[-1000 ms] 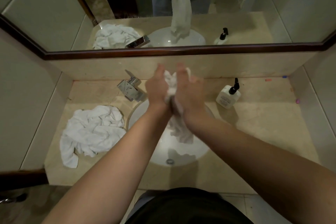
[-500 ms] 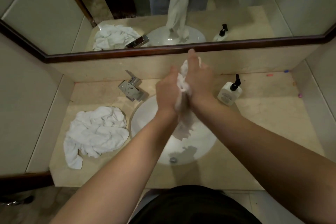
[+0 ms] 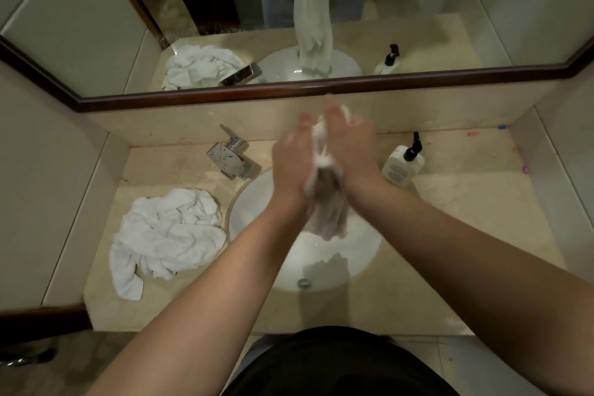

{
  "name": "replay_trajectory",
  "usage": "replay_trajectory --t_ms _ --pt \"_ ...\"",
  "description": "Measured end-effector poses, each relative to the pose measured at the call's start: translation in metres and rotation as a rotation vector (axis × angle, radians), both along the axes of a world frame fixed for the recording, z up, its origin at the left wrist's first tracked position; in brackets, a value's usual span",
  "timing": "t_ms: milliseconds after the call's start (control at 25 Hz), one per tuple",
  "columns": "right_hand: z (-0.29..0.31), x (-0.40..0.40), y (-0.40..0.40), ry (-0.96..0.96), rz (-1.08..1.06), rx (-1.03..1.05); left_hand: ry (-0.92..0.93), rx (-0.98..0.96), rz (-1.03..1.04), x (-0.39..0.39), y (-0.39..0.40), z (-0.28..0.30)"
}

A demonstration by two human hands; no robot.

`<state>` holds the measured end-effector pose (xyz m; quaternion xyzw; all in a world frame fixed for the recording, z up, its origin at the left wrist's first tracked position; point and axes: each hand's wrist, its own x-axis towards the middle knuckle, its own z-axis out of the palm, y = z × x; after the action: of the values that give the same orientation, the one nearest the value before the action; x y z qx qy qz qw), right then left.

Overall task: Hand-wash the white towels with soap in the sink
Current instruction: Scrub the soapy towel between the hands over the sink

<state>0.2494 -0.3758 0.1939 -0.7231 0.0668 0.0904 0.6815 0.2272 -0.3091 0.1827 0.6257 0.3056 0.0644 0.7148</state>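
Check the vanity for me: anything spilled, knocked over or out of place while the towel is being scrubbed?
Nothing stands out. The soap bottle stands upright right of the sink, the spare white towels sit heaped on the counter to its left, and both hands, left hand and right hand, press the towel over the basin.

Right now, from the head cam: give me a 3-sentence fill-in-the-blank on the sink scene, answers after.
1. The towel pressed between the left hand and right hand hangs over the ____.
2. The heap of white towels lies on the counter to the ____ of the sink.
3. The soap bottle has a ____ pump top.

Missing words: sink; left; black
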Motion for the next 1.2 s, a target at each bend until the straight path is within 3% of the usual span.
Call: replay_trajectory --t_ms 80,200,320,480,600,680,760,920,1040,1200 --pt "0.001 0.003 -0.001 0.039 -0.025 0.004 -0.021 0.054 0.007 -0.002 -0.005 0.000" --pt "-0.002 -0.013 0.004 -0.040 0.114 -0.026 0.040 -0.065 0.107 -0.001 0.003 0.003" --pt "0.000 0.002 0.002 0.022 -0.019 0.021 -0.005 0.019 0.007 -0.006 -0.003 0.004" --pt "-0.006 -0.012 0.010 -0.025 0.026 0.028 0.055 -0.074 0.153 -0.005 0.002 0.009" --pt "-0.002 -0.001 0.002 0.024 -0.031 0.013 0.013 0.011 0.019 -0.013 -0.010 0.010" --pt "0.001 -0.004 0.003 0.027 -0.054 0.000 0.043 0.007 0.092 -0.010 -0.008 0.011" --pt "0.000 -0.017 0.008 -0.028 0.062 -0.044 0.100 -0.098 0.200 -0.008 0.001 0.012" --pt "0.001 -0.007 0.010 0.059 -0.047 -0.019 0.087 -0.108 0.070 -0.018 -0.006 0.006" --pt "0.000 -0.022 0.012 0.029 0.037 -0.028 0.147 -0.268 0.190 -0.014 0.006 0.008" --pt "0.006 -0.021 0.013 0.035 -0.063 0.005 0.090 -0.184 0.056 -0.014 0.007 0.005"
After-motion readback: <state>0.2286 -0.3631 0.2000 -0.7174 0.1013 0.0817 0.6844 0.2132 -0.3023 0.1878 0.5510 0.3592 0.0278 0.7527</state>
